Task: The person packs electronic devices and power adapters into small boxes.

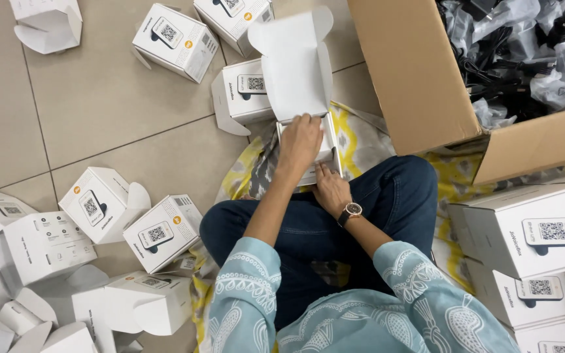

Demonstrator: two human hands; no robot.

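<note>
Two hands on one open white carton (302,85) at centre: I see my left hand (299,140) pressed flat inside it, my right hand (330,189) gripping its near edge — brown box (420,72) far right, white cartons (125,222) left.

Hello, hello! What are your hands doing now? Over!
Left hand reaching into open white box. Right hand steadying its base. Big cardboard carton close beside.

The left hand (300,140) reaches forward on a nearly straight arm, palm down, fingers (305,121) curled over. The right hand (330,189) lies nearer the body, forearm bent inward across the lap, palm down, a watch on its wrist.
</note>
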